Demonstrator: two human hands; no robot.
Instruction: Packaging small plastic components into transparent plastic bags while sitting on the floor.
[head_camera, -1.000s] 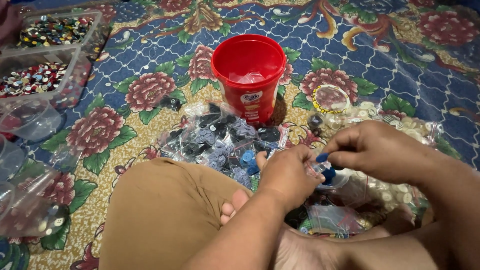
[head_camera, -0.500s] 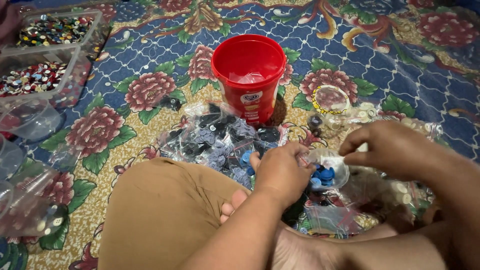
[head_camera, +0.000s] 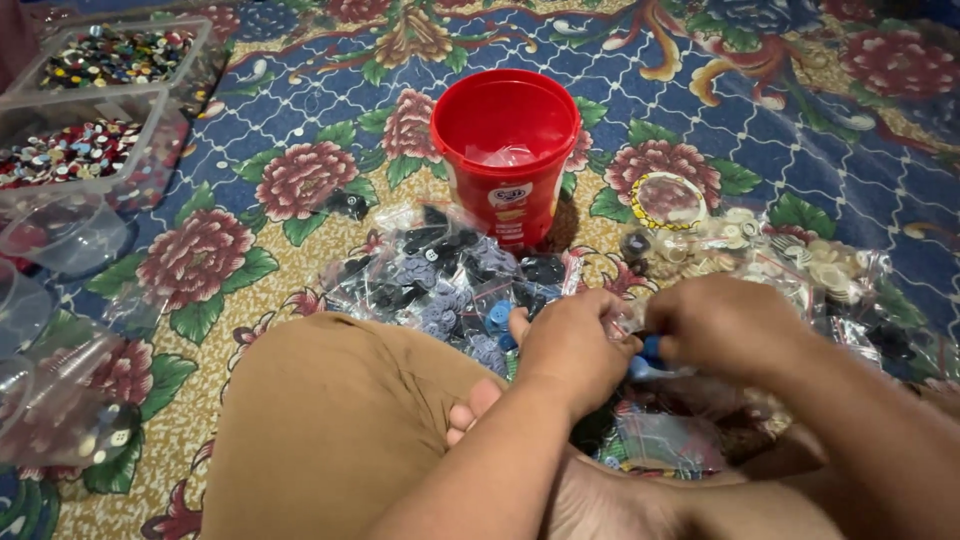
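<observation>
Blue buttons bag (head_camera: 648, 360) | left hand (head_camera: 575, 345) pinching | right hand (head_camera: 725, 325) pinching

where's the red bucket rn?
Head view: the red bucket stands upright on the floral mat, top centre, just behind the pile of bagged dark buttons and beyond both hands.

Left hand (head_camera: 572, 345) curled in loose fist, knuckles up, forearm angled in from lower left. Right hand (head_camera: 722, 325) close beside, fingers pinched, forearm entering from lower right. Both over crossed legs.
</observation>
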